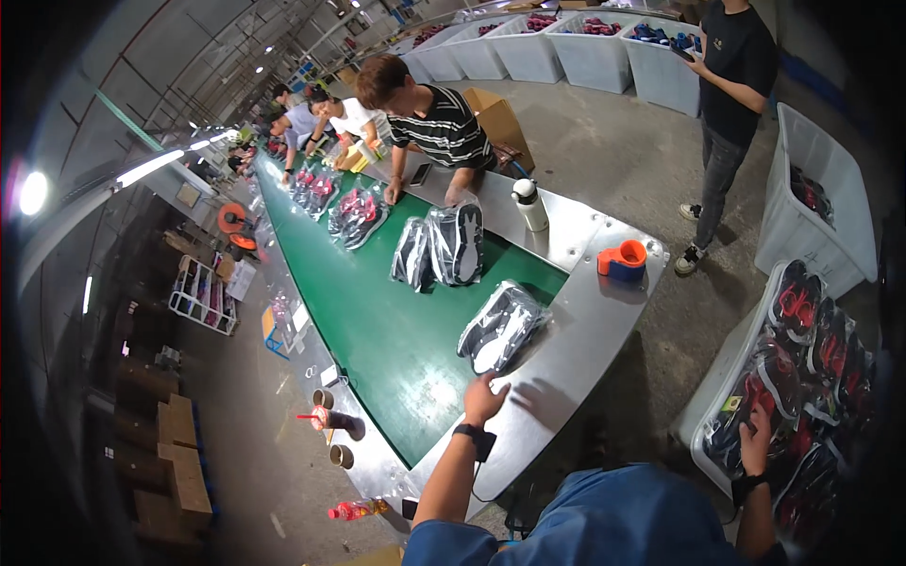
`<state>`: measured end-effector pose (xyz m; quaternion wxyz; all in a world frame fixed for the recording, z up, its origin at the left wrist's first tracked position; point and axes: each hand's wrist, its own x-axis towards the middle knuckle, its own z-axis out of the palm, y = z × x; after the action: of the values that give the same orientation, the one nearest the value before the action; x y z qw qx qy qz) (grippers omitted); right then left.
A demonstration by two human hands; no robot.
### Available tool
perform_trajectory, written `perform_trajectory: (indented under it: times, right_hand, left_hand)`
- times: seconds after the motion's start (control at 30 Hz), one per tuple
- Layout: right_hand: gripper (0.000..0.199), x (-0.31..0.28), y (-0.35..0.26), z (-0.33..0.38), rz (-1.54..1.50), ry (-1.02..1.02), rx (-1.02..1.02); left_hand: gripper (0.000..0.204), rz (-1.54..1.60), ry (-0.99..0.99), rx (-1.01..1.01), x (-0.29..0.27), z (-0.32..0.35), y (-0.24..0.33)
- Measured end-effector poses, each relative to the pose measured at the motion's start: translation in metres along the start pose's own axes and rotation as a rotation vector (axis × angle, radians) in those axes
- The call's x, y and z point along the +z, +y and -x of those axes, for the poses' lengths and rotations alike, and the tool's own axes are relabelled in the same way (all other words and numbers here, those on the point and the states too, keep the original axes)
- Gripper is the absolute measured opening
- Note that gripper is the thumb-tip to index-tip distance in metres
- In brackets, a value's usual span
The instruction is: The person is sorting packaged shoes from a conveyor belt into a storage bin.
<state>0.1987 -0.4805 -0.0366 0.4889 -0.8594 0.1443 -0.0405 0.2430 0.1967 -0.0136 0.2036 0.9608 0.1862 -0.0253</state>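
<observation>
Reaching left hand (483,398), fingers spread, empty, toward bagged shoe pair (503,326) lying just beyond on table (576,330) edge; right hand (755,441) pressing bagged shoes (783,377) in right-side bin (731,354), fingers' state unclear. Advising grabbing bag mid-body, lifting flat.

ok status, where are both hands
Left hand open, at belt end near bagged shoes. Right hand on bagged shoes in bin. Nothing in the way.

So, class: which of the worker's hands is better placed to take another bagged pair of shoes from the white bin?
Right. The right hand already rests on a bagged pair in the white bin; the left hand is over by the green belt, probably too far.
</observation>
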Motion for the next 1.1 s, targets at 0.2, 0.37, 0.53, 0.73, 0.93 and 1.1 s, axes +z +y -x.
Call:
perform_trajectory:
  times: [0.2, 0.37, 0.53, 0.73, 0.93, 1.1]
  right_hand:
    - [0.062, 0.013, -0.02, -0.013, 0.183, -0.046, -0.072]
    - [0.064, 0.017, 0.001, 0.017, 0.268, 0.029, 0.036]
    - [0.063, 0.021, 0.014, 0.02, 0.254, 0.055, 0.163]
    - [0.063, 0.046, 0.004, 0.018, 0.26, 0.07, 0.188]
    - [0.065, 0.053, 0.004, 0.012, 0.243, -0.063, 0.224]
    - [0.063, 0.063, 0.005, -0.03, 0.169, -0.179, 0.156]
  left_hand:
    - [0.071, 0.013, 0.055, -0.066, 0.02, -0.112, -0.02]
    - [0.079, 0.057, 0.039, -0.159, 0.018, -0.185, -0.032]
    - [0.092, 0.189, -0.079, -0.139, 0.021, -0.23, -0.053]
    - [0.118, 0.333, -0.369, -0.273, 0.035, -0.254, -0.076]
    - [0.112, 0.05, -0.544, -0.273, 0.043, -0.251, -0.043]
    - [0.098, 0.141, -0.364, -0.172, 0.041, -0.222, -0.049]
